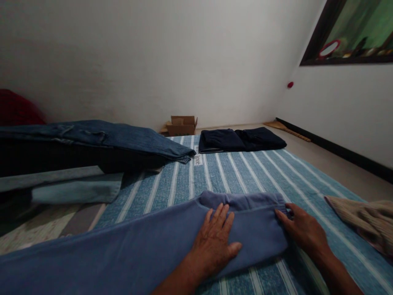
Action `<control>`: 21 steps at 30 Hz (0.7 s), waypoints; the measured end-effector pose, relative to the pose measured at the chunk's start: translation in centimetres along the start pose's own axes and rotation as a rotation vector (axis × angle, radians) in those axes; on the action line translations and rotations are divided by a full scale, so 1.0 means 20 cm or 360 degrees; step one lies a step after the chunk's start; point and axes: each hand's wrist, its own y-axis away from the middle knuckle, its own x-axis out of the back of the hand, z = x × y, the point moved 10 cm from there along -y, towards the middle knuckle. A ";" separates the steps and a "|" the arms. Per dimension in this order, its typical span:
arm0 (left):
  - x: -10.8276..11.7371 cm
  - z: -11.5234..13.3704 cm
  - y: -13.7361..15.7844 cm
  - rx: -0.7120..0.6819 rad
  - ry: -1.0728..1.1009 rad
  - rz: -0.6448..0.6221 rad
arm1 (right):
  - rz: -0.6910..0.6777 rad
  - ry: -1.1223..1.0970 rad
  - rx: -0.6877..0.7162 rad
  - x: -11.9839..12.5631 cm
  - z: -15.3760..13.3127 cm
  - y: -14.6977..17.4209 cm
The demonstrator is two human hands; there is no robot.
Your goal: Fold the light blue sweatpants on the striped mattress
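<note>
A pair of blue-grey pants (129, 250) lies lengthwise on the striped bed sheet (239, 172), one leg over the other, its elastic waistband toward the right. My left hand (215, 237) rests flat on the cloth near the crotch, fingers stretched out. At the waistband, my right hand (302, 227) pinches the edge between thumb and fingers. The far end of the legs runs out of view at the lower left.
Jeans (116, 137) and other clothes are piled at the left. Folded dark navy pants (242, 139) lie at the bed's far edge. A tan cloth (365, 217) sits at the right. Beyond the bed are a cardboard box (181, 128) and a white wall (138, 61).
</note>
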 end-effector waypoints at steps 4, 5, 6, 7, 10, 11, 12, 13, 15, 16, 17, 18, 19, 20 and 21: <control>0.00 0.00 0.01 0.0024 0.0032 -0.0037 | -0.0018 -0.0061 -0.0012 -0.01 0.03 0.00; 0.00 0.00 0.01 0.0025 0.0039 -0.0030 | -0.0028 -0.0089 -0.0024 -0.02 0.05 -0.01; 0.00 0.00 0.01 0.0020 0.0049 -0.0016 | -0.0044 -0.0116 -0.0037 -0.03 0.06 -0.01; 0.00 0.00 0.01 0.0011 0.0061 0.0003 | -0.0063 -0.0140 -0.0051 -0.03 0.07 -0.02; -0.01 0.00 0.02 -0.0019 0.0100 0.0047 | -0.0121 -0.0218 -0.0049 -0.06 0.11 -0.06; -0.02 0.00 0.02 -0.0022 0.0108 0.0048 | -0.0139 -0.0249 -0.0040 -0.07 0.12 -0.08; -0.02 -0.01 0.02 -0.0022 0.0111 0.0042 | -0.0152 -0.0284 -0.0030 -0.08 0.13 -0.10; -0.02 -0.01 0.02 -0.0021 0.0110 0.0034 | -0.0163 -0.0323 -0.0023 -0.09 0.14 -0.12; -0.02 0.00 0.03 -0.0021 0.0102 0.0022 | -0.0176 -0.0405 -0.0015 -0.10 0.15 -0.14; -0.02 0.00 0.03 -0.0022 0.0100 0.0017 | -0.0172 -0.0444 -0.0006 -0.11 0.16 -0.15; -0.02 0.00 0.03 -0.0021 0.0099 0.0013 | -0.0159 -0.0482 0.0004 -0.11 0.16 -0.15; -0.02 0.00 0.03 -0.0022 0.0099 0.0006 | -0.0138 -0.0517 0.0013 -0.10 0.17 -0.15; -0.02 0.00 0.03 -0.0025 0.0100 -0.0004 | -0.0110 -0.0549 0.0021 -0.10 0.16 -0.15; -0.02 0.00 0.02 -0.0027 0.0099 -0.0011 | -0.0079 -0.0584 0.0029 -0.09 0.16 -0.14; -0.03 0.00 0.02 -0.0030 0.0095 -0.0017 | -0.0045 -0.0619 0.0033 -0.08 0.15 -0.13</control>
